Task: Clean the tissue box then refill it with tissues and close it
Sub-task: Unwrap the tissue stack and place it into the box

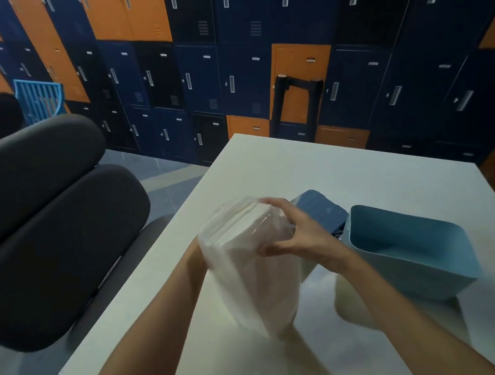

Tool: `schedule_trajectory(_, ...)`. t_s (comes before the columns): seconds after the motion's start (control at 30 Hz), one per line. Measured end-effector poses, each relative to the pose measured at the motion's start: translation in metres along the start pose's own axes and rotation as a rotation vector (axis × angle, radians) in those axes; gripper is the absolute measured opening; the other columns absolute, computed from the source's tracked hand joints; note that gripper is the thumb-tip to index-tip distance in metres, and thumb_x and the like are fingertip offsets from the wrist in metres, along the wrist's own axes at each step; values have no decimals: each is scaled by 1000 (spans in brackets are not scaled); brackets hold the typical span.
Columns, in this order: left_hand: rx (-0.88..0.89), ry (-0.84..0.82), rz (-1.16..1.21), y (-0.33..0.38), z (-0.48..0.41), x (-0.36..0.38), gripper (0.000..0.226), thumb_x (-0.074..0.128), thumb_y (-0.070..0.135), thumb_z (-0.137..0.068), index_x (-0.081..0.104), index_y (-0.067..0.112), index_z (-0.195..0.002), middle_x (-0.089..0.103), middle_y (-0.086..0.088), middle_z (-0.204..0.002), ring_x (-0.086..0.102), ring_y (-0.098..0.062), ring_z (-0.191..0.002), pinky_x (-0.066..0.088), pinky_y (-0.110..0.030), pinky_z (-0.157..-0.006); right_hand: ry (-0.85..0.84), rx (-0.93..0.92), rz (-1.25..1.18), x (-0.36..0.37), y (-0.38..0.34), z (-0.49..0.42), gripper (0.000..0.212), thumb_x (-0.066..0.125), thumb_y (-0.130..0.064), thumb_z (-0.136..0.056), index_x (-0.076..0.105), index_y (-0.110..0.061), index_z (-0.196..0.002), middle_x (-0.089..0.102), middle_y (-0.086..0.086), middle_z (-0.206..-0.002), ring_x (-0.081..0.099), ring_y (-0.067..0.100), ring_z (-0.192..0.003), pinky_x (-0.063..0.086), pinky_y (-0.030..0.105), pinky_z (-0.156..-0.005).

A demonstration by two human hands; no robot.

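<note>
Nearest, two bare forearms (152,337) over the near edge of the desk (299,169), a smooth white slab with a slight sheen. Raised above the desk's near middle, a pack (249,267) of tissues: soft white folded sheets stacked in a clear, crinkly plastic sleeve, loose film trailing down. Right hand (301,236) clasping the pack's upper end, fingers curled over the top, thumb pressed against the side. Left hand hidden behind the pack; grip impossible to tell.

Just right of the pack, toward the right edge, the box (435,277): light blue matte plastic, rectangular with rounded corners, open on top, hollow bare inside. Behind the right hand, touching or just beside the box, the lid (319,210): darker blue, ribbed, rounded at the corner.

Off the left edge, padded black chairs (45,241) with bulging cushions. Farther back, a slatted blue crate (39,100). Along the wall, metal lockers (226,66), navy and orange, with slotted vents and label plates.
</note>
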State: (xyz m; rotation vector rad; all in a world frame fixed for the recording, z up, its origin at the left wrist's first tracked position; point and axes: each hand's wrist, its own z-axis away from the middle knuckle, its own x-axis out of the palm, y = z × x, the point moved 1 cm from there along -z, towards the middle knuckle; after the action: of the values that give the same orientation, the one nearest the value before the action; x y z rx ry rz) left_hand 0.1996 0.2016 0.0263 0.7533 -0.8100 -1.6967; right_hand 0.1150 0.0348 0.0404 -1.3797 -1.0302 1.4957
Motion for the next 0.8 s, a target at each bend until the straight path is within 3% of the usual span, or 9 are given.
schedule_trajectory(0.03, 51, 2, -75, 1, 7, -8, 41, 32, -4, -102, 20, -18, -139, 51, -25, -124, 37, -32, -135, 27, -21, -101, 26, -2, -11, -1, 1, 0, 74, 89, -23, -65, 52, -41, -127, 64, -19, -116, 61, -3, -103, 49, 14, -82)
schedule_trajectory(0.07, 157, -25, -88, 3, 7, -15, 47, 41, 3, -101, 25, -20, -139, 47, -26, -134, 38, -29, -135, 27, -26, -102, 48, 8, -37, -2, 3, 1, 68, 89, -22, -64, 56, -35, -122, 69, -13, -109, 65, 2, -99, 51, 18, -82)
schedule_trajectory(0.17, 446, -170, 17, 18, 26, -24, 48, 55, 52, -90, 62, 11, -114, 64, -7, -117, 61, -18, -103, 43, -37, -96, 143, 25, -65, -3, 4, 7, 58, 90, -21, -61, 63, -26, -112, 73, -7, -100, 69, 9, -93, 54, 29, -84)
schedule_trajectory(0.23, 514, -234, 60, 11, 27, -34, 63, 48, 77, -78, 56, 35, -124, 59, 2, -132, 58, -16, -117, 40, -45, -106, 222, 13, -82, -1, 5, 11, 58, 91, -20, -59, 64, -26, -109, 73, -6, -98, 69, 11, -92, 56, 35, -84)
schedule_trajectory(0.3, 594, -234, -43, -2, 38, -29, 84, 52, 86, -64, 38, 50, -138, 43, 14, -147, 45, -9, -130, 36, -43, -108, 349, -16, -92, 3, 4, 16, 59, 92, -26, -56, 62, -29, -106, 73, -4, -96, 69, 14, -91, 57, 37, -82)
schedule_trajectory(0.4, 724, -259, -74, -23, 52, -13, 115, 80, 64, -51, 14, 54, -145, 36, 30, -143, 43, 9, -125, 45, -22, -98, 489, -35, -46, 12, 7, 31, 66, 90, -44, -52, 57, -33, -108, 70, -5, -100, 66, 16, -94, 57, 36, -78)
schedule_trajectory(0.47, 766, -232, -54, -30, 53, -3, 122, 87, 48, -47, 18, 45, -147, 43, 28, -138, 49, 8, -122, 49, -20, -94, 471, -49, -30, 15, 11, 44, 70, 91, -41, -56, 51, -34, -113, 65, -7, -109, 64, 11, -96, 57, 31, -77)
schedule_trajectory(0.63, 794, -296, -39, -32, 53, 4, 78, 86, 32, -57, 54, 27, -128, 66, 12, -121, 62, -7, -113, 57, -28, -83, 259, -66, -237, 6, 13, 61, 100, 89, -11, -61, 34, -50, -135, 49, -14, -134, 58, 9, -114, 56, 32, -86)
schedule_trajectory(0.8, 805, -324, -38, -37, 51, 3, 75, 85, 31, -56, 55, 29, -125, 66, 9, -122, 62, -11, -113, 56, -37, -87, 260, -57, -167, 8, 13, 68, 78, 86, -3, -64, 51, -35, -126, 68, -11, -108, 66, 13, -99, 56, 36, -87)
